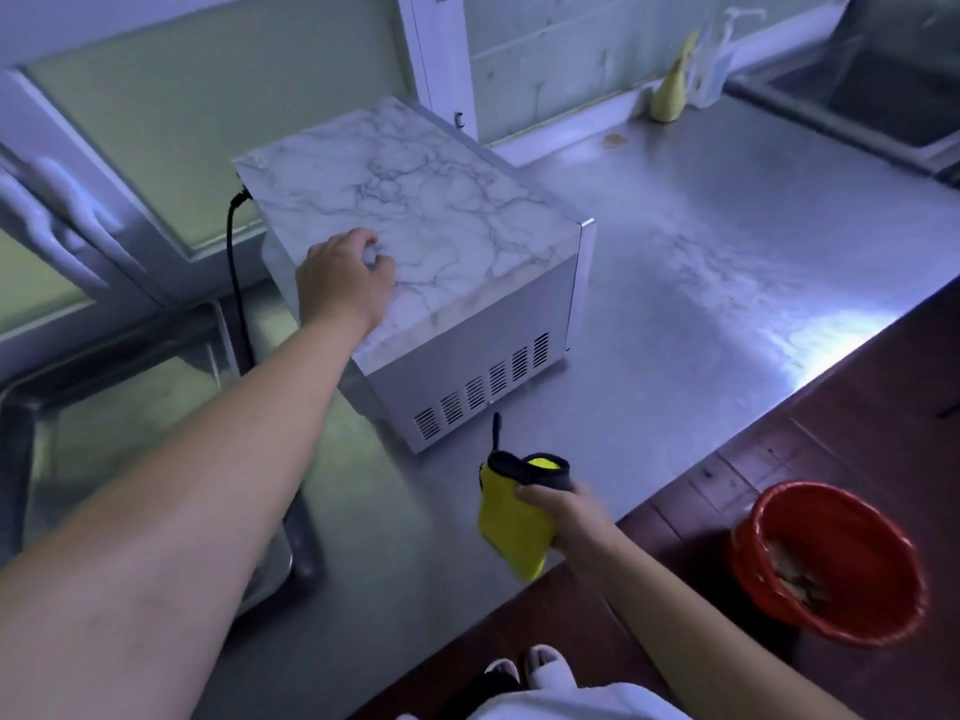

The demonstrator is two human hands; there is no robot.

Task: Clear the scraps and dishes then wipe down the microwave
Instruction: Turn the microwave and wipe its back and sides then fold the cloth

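The microwave [431, 210] stands on the steel counter [727, 262]; it has a marble-pattern top and a white vented side turned toward me. My left hand [343, 278] rests on the near left part of its top, fingers curled, pinching something small and white that I cannot identify. My right hand [566, 511] is over the counter's front edge, below the microwave, gripping a folded yellow cloth [514, 522] with a dark trim and loop. The microwave's door is out of sight.
A black power cord [235, 283] runs down from the microwave's back left. A steel sink [130, 407] lies at left. A red bucket [831, 558] with scraps stands on the floor at right. A yellow cloth [670, 90] and a clear bottle [711, 65] lean at the back wall.
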